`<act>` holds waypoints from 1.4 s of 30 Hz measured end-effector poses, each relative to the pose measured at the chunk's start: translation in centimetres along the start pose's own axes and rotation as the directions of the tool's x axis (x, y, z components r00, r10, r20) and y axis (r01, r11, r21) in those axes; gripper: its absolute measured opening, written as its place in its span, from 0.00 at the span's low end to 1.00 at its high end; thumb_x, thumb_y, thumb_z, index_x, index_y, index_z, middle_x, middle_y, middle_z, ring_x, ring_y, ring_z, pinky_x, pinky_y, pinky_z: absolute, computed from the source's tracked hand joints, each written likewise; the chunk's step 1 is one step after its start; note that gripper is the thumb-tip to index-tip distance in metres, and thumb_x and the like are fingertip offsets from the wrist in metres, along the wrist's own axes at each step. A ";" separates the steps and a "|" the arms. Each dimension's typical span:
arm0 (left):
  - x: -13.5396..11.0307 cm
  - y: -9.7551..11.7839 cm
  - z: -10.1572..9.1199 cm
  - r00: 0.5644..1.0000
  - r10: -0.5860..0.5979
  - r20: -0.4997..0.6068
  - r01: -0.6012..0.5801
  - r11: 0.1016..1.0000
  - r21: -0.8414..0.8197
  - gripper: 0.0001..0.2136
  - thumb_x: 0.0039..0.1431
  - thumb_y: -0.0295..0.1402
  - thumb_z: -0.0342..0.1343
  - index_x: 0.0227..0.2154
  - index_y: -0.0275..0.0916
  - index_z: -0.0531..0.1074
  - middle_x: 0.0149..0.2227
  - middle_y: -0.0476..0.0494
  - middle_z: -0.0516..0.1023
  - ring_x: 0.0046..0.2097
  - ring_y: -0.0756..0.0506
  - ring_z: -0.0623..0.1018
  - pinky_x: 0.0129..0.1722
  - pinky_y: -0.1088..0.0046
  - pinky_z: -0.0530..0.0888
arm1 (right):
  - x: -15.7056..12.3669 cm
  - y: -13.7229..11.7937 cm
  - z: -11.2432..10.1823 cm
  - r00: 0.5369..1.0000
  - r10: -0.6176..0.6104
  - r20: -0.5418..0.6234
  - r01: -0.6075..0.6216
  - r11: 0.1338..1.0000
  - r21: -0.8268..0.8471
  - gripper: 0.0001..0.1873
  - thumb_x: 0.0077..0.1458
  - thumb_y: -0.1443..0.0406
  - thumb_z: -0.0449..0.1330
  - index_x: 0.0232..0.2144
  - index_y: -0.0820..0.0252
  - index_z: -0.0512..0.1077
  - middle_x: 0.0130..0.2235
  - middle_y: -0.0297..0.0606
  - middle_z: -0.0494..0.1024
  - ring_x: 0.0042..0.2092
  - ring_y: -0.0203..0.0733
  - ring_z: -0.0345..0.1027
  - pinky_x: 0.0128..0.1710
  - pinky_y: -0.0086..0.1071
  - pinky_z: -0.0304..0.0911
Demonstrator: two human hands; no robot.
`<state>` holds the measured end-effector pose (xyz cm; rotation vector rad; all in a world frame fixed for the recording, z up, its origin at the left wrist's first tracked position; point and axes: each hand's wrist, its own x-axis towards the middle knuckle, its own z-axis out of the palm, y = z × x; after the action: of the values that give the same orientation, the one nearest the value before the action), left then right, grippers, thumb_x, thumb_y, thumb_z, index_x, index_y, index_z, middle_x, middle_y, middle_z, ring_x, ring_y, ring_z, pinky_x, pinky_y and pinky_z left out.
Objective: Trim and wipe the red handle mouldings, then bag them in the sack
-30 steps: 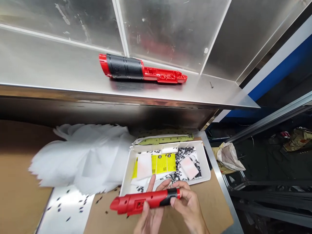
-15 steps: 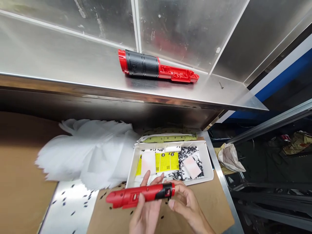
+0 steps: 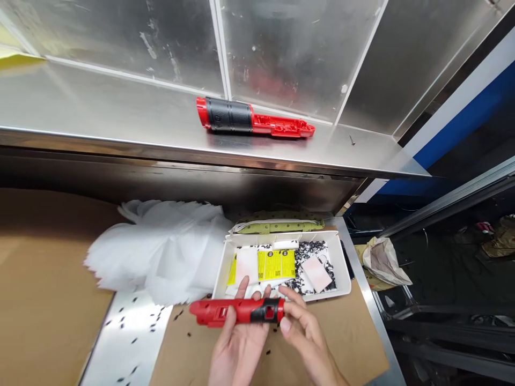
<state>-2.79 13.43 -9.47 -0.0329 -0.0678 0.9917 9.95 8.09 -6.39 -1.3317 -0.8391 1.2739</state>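
A red plastic tool housing (image 3: 237, 312) with a black section near its right end lies level across my left hand (image 3: 243, 346). The thumb presses on its near side and the fingers pass beneath and behind it. Small rectangular cutouts show in the housing. My right hand (image 3: 308, 332) is beside the housing's right end, fingers apart and curved; whether a fingertip touches the end I cannot tell. Just behind the housing stands a white bin (image 3: 344, 287) with yellow printed labels (image 3: 277, 265), pale pink pads (image 3: 317, 274) and many small black parts (image 3: 311, 249).
Another red and black housing (image 3: 229, 115) lies on the metal shelf (image 3: 120, 118), with a screw (image 3: 352, 140) to its right. White foam sheets (image 3: 161, 252) are heaped left of the bin. A green pouch (image 3: 277, 227) lies behind it. Black bits dot the cardboard (image 3: 193, 359).
The view has shifted a little. The housing has moved slightly right and up with my left hand, showing its cutouts more. My right index finger has lifted and spread away from the thumb.
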 end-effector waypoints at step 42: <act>6.1 3.8 7.6 0.853 0.464 -0.240 0.247 0.046 0.968 0.27 0.48 0.57 0.57 0.42 0.41 0.73 0.43 0.37 0.80 0.53 0.31 0.74 0.50 0.58 0.73 | 10.7 4.4 -4.3 0.990 0.139 -0.023 -0.055 0.225 -0.973 0.11 0.60 0.61 0.61 0.39 0.65 0.73 0.41 0.39 0.77 0.44 0.42 0.72 0.46 0.41 0.68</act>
<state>-3.20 20.58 -1.88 1.0925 1.2490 0.9607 15.34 16.53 -13.55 -2.3767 -1.8223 0.7784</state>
